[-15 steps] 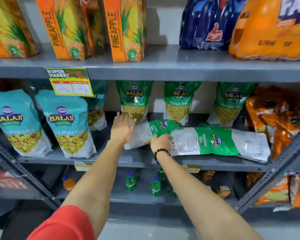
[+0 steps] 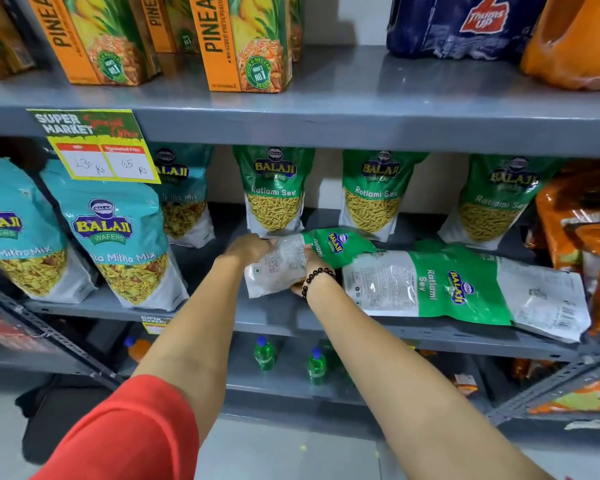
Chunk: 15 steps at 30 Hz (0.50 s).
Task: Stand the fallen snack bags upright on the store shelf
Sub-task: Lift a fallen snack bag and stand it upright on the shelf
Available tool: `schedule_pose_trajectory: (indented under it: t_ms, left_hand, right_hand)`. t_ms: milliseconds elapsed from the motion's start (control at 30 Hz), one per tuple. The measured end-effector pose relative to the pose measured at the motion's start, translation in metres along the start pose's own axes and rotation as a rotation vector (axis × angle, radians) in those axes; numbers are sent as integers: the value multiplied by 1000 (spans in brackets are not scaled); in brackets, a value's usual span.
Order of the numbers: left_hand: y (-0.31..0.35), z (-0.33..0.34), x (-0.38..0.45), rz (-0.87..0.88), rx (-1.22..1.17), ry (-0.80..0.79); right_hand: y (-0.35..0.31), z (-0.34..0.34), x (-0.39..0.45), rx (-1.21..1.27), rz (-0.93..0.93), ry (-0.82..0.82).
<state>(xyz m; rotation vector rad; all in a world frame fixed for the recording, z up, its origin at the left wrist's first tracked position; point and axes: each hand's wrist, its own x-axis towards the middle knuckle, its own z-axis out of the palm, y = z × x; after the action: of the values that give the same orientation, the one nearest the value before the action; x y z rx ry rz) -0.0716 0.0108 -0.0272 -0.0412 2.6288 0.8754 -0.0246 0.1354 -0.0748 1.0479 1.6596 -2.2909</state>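
Note:
Two green and white Ratlami Sev bags lie fallen on the middle grey shelf (image 2: 222, 313). The nearer fallen bag (image 2: 284, 261) is tilted, its white bottom end toward me. My left hand (image 2: 246, 249) grips its upper left edge. My right hand (image 2: 309, 271), with a dark bead bracelet at the wrist, holds the bag from the right, partly under it. The second fallen bag (image 2: 465, 289) lies flat on its side to the right, untouched. Three Ratlami Sev bags (image 2: 274, 192) stand upright at the back.
Teal Mitha Mix bags (image 2: 118, 244) stand upright on the left. Orange snack bags (image 2: 582, 223) crowd the right end. Pineapple juice cartons (image 2: 246, 43) and wrapped soda bottles (image 2: 458, 26) sit on the shelf above. A yellow price tag (image 2: 101, 150) hangs from that shelf's edge. Small green bottles (image 2: 265, 353) stand below.
My left hand went from open above the bag to gripping its edge. Both hands now hold the nearer fallen bag, and its white end has lifted toward me.

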Motion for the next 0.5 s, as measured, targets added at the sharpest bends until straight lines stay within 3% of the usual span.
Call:
schedule_pose_trajectory:
  t_ms: [167, 300, 400, 500]
  left_hand:
    - [-25, -7, -1, -1, -351, 72]
    - [-45, -12, -19, -57, -608, 106]
    - [-60, -12, -24, -142, -737, 73]
    - [-63, -14, -28, -178, -877, 77]
  right_hand:
    - [-7, 2, -25, 55, -4, 130]
    - [1, 6, -33, -110, -277, 145]
    - [-2, 5, -34, -188, -497, 54]
    - [-14, 9, -29, -323, -597, -55]
